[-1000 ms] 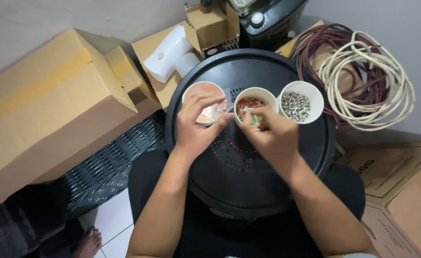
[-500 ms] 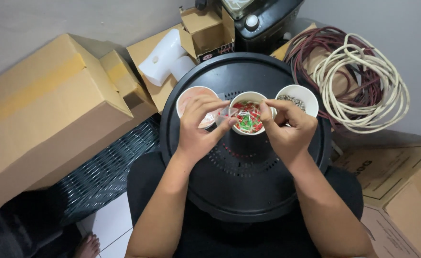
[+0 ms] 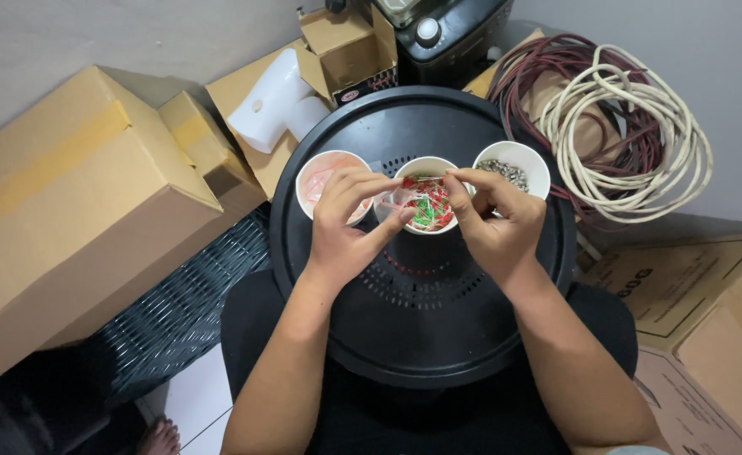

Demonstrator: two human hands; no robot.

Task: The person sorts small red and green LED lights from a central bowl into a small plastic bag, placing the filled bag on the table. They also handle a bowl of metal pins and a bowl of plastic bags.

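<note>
- Pinching a small clear plastic bag [image 3: 394, 202], the left hand [image 3: 346, 223] has thumb and fingers closed on it, just left of the middle cup [image 3: 426, 195].
- Right hand [image 3: 493, 215] hovers over that cup of red and green bits, fingertips [image 3: 449, 175] pressed together; what they hold is too small to tell.
- Beside the grip: pink-lined cup [image 3: 325, 177] left, cup of metal pieces [image 3: 514, 166] right, all on the black round tray [image 3: 421, 329].

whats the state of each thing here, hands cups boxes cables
left hand: pinching a small clear bag
right hand: fingertips pinched over the middle cup
left cup: upright, pale pink pieces inside
middle cup: upright, red and green bits
right cup: upright, silvery metal bits
small box: flaps open
cables: coiled
</note>
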